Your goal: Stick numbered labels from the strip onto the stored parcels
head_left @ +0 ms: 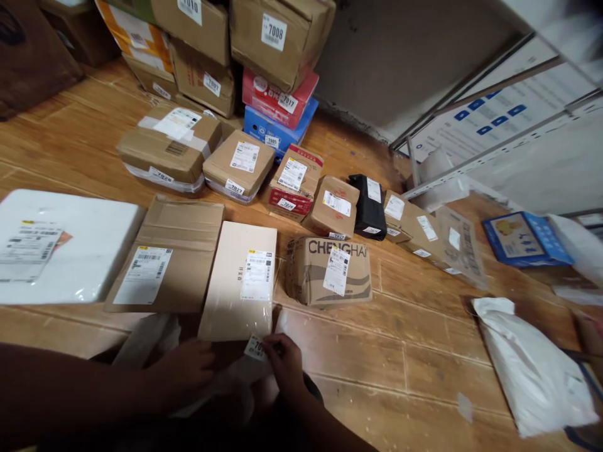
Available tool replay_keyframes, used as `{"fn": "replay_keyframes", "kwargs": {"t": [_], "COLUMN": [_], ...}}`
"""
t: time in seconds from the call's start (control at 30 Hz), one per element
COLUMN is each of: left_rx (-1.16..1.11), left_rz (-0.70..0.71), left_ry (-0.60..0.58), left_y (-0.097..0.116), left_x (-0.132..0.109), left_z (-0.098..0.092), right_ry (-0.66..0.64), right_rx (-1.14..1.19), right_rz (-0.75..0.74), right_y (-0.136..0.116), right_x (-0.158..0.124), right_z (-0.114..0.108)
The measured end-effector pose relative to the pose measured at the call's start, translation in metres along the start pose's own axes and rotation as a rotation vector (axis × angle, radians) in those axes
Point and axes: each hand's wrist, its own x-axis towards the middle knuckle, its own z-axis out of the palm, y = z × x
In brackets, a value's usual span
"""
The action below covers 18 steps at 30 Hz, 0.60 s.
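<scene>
My right hand pinches a small white number label between thumb and fingertips, at the near edge of a cream flat box. My left hand lies in shadow to the left, its fingers curled; what they hold, if anything, is hidden. Pale, thin strips of sheet show dimly below and between my hands. The cream box has a shipping label on its right side. Beside it lie a flat brown carton and a CHENGHAI carton.
A white wrapped parcel lies at the left. Numbered boxes, among them a brown parcel and a black parcel, form a row behind. Stacked cartons rise at the back. A white bag lies on the wooden floor at right.
</scene>
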Motion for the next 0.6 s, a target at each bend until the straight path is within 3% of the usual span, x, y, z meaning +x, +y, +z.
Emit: {"fn": "replay_keyframes", "kwargs": {"t": [0.07, 0.13, 0.2, 0.27, 0.43, 0.6], "left_rx": [0.242, 0.400, 0.445, 0.429, 0.400, 0.425], "left_rz": [0.253, 0.364, 0.361, 0.326, 0.244, 0.279], "left_ry": [0.129, 0.191, 0.193, 0.150, 0.115, 0.106], "left_y": [-0.019, -0.037, -0.047, -0.048, -0.025, -0.012], "left_x": [0.007, 0.020, 0.036, 0.050, 0.079, 0.093], "left_z": [-0.005, -0.008, -0.008, -0.007, -0.013, -0.017], "right_ry": [-0.036, -0.099, -0.100, -0.016, 0.243, 0.391], "right_rx": [-0.073, -0.159, -0.239, -0.293, -0.338, -0.376], "right_rz": [-0.139, -0.300, -0.426, -0.494, -0.567, -0.537], "right_y": [-0.001, -0.002, -0.001, 0.002, 0.006, 0.007], "right_x": [0.001, 0.003, 0.009, 0.018, 0.043, 0.052], "right_z": [-0.008, -0.010, -0.005, 0.000, -0.004, -0.015]}}
